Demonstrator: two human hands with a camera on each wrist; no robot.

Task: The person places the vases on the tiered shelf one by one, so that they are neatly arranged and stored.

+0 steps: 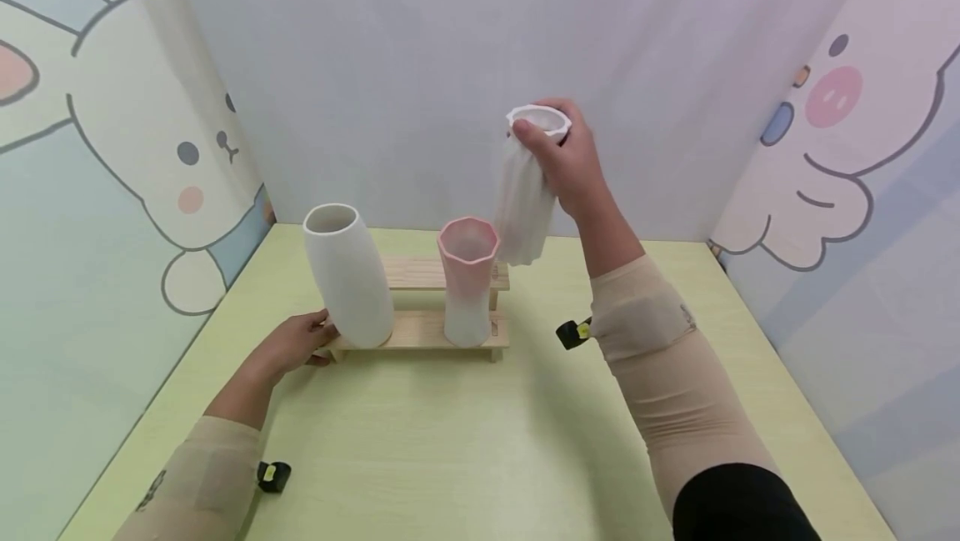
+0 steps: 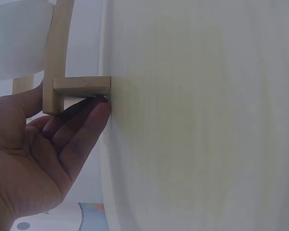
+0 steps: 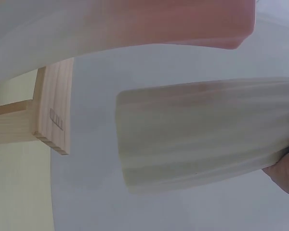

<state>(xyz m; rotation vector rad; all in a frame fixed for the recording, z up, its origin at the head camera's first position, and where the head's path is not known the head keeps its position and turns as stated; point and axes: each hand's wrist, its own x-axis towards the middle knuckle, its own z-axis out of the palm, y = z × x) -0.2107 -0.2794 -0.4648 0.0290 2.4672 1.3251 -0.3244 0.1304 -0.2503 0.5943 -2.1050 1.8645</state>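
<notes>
My right hand (image 1: 573, 162) grips a white ribbed vase (image 1: 525, 207) near its rim, thumb at the mouth edge. The vase hangs in the air, slightly tilted, at the right end of a two-step wooden stand (image 1: 420, 331). In the right wrist view its base (image 3: 149, 139) is apart from the stand. My left hand (image 1: 292, 343) holds the left end of the lower step, with fingers beneath the board (image 2: 58, 53) beside its short leg (image 2: 84, 85). On that step stand a tall plain white vase (image 1: 348, 278) and a pink-to-white vase (image 1: 468, 287) with a faceted rim.
The stand rests on a pale yellow-green table (image 1: 420, 449). Behind it hangs a light grey curtain (image 1: 420, 66). Cartoon-printed panels (image 1: 142, 149) flank both sides. Black straps with yellow tags (image 1: 274, 476) stick out from the sleeves.
</notes>
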